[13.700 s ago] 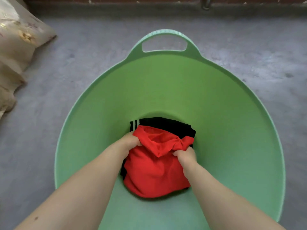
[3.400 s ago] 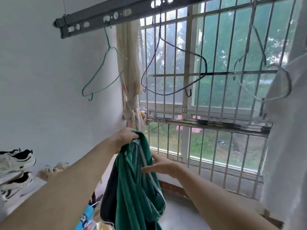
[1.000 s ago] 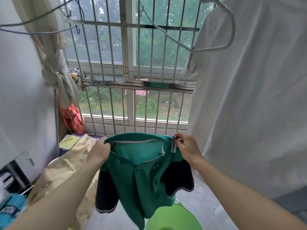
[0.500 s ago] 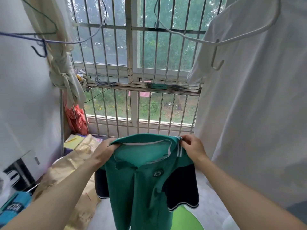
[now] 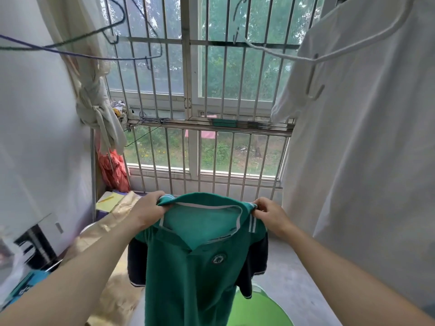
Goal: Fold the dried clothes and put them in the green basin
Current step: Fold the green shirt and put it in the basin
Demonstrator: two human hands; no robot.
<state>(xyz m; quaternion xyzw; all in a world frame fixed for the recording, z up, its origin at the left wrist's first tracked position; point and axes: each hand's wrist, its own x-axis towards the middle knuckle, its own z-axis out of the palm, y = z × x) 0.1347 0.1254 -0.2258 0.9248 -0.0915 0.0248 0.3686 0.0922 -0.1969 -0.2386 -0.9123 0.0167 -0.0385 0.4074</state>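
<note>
A green polo shirt (image 5: 190,274) with dark sleeves and a round chest badge hangs in front of me, collar up. My left hand (image 5: 147,211) grips its left shoulder and my right hand (image 5: 270,214) pinches its right shoulder by the white stripes. The shirt falls straight down and covers most of the green basin (image 5: 259,311), of which only a part shows on the floor at the bottom right.
A large white garment (image 5: 367,161) hangs on a white hanger (image 5: 313,67) at the right. Empty wire hangers (image 5: 113,31) hang at the upper left. A barred window (image 5: 202,114) is ahead, a knotted curtain (image 5: 96,109) left, and a beige cloth (image 5: 117,290) lies below.
Since a second ago both hands have spread the shirt's shoulders wider and it hangs flatter; my view has tilted slightly.
</note>
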